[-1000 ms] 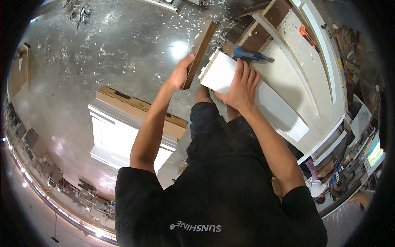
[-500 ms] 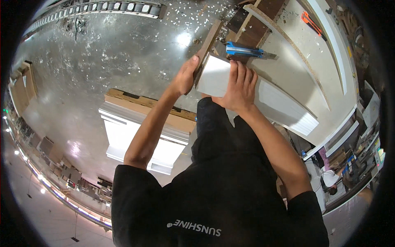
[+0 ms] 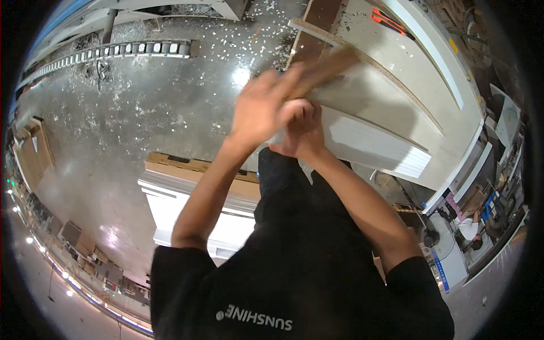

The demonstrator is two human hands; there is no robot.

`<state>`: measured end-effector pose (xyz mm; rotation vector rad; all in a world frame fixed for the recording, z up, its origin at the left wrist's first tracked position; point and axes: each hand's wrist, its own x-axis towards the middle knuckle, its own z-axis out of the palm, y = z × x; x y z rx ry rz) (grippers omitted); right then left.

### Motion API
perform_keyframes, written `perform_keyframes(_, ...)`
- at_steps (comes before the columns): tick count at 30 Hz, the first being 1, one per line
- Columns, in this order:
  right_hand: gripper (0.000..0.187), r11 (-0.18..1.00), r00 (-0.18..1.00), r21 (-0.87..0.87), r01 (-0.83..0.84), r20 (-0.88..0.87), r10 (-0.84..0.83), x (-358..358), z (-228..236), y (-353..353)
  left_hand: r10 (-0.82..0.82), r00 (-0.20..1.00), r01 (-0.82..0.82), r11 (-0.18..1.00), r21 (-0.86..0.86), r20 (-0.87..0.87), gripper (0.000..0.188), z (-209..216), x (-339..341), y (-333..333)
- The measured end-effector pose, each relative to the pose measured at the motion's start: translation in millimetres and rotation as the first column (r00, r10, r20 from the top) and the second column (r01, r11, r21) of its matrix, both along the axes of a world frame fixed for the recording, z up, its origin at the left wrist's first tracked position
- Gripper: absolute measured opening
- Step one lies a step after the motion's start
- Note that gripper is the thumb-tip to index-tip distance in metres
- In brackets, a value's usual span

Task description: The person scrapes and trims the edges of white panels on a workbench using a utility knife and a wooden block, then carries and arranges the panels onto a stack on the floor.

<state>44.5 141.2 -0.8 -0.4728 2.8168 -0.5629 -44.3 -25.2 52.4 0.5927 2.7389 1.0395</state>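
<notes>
My left hand (image 3: 258, 107), blurred by motion, is closed around a brown wooden strip (image 3: 334, 65). The strip slants away to the upper right, over the work table. Close beside it, my right hand (image 3: 304, 133) is curled into a fist over the left end of a long white panel (image 3: 371, 139). Whatever those fingers hold, if anything, is hidden. The panel lies slanting on the table, its ribbed end at the lower right. No blue utility knife shows now.
The pale work table (image 3: 396, 90) carries a curved chipboard-edged strip (image 3: 391, 76) and an orange-black utility knife (image 3: 391, 24). A stack of white panels (image 3: 192, 212) stands left of my legs. Wood chips litter the floor beyond; a roller track (image 3: 136, 50) lies far left.
My left hand has swung the wooden strip up and rightward, across the table. My right hand has curled its fingers and shifted left on the white panel. The blue utility knife has dropped from sight.
</notes>
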Motion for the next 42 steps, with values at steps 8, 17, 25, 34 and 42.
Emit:
perform_keyframes(8, 0.106, 0.999, 0.989, -0.022, -0.045, -0.142, 0.041, -9.1, 1.8, -0.4, -0.573, 0.819, 0.55, 0.781, -0.295, 0.012, 0.035, -39.8, -21.5, 189.0)
perform_keyframes(17, 0.11, 0.989, 0.995, 0.122, -0.087, -0.028, 0.091, -7.7, 8.7, -5.0, -0.215, 0.976, 0.211, 0.856, -0.473, 0.045, 0.047, -54.0, -51.6, 88.4)
perform_keyframes(25, 0.111, 0.989, 0.999, 0.143, -0.037, -0.017, 0.04, -8.5, 13.8, -12.3, -0.263, 0.965, 0.257, 0.945, -0.204, -0.001, 0.034, -43.4, -48.9, 63.1)
perform_keyframes(34, 0.13, 0.988, 0.998, 0.148, -0.031, -0.044, 0.038, -4.9, 15.6, -18.1, 0.408, 0.731, -0.503, 0.864, 0.029, 0.547, 0.039, -56.9, 139.7, -99.5)
perform_keyframes(42, 0.129, 0.979, 0.995, 0.196, -0.051, -0.074, 0.066, -9.6, 13.6, -17.6, 0.333, 0.695, -0.597, 0.76, 0.255, 0.637, 0.049, -105.4, 209.3, -79.6)
